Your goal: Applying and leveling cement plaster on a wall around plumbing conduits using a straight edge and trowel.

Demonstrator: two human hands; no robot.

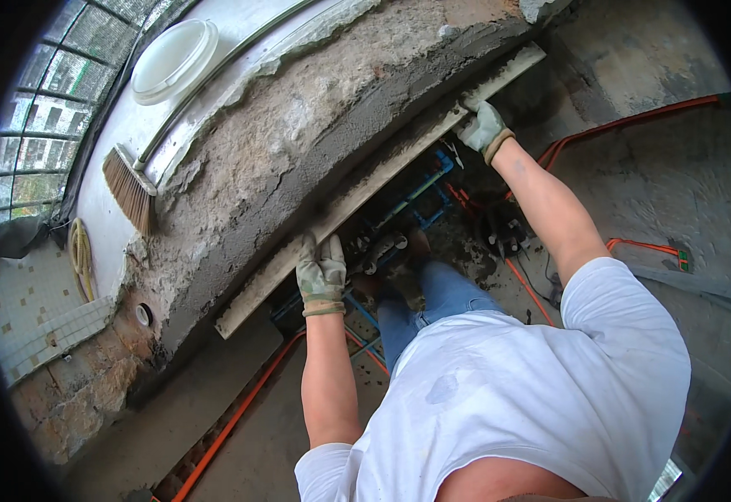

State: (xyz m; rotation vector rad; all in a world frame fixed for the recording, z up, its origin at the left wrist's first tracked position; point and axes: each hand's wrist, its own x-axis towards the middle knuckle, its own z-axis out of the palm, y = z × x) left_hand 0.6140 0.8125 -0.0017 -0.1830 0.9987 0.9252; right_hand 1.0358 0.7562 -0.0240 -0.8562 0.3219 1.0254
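Observation:
A long, mortar-smeared straightedge (pixel 399 171) runs diagonally along the face of a rough wall, beside a band of grey mortar (pixel 299 188). My left hand (pixel 322 274), in a pale, stained work glove, grips it toward its lower left end. Farther up the bar, my gloved right hand (pixel 484 130) is closed round its near edge. The fingertips of both hands are partly hidden by the bar. Whether the bar touches the mortar along its whole length I cannot tell.
Beyond the wall stand a white bucket (pixel 173 63) and a broom (pixel 130 188), with a coiled yellow hose (pixel 81 259). Blue-green pipes (pixel 416 197) run below the straightedge. Orange conduit (pixel 236 418) crosses the floor, and a round pipe opening (pixel 143 315) shows in the wall.

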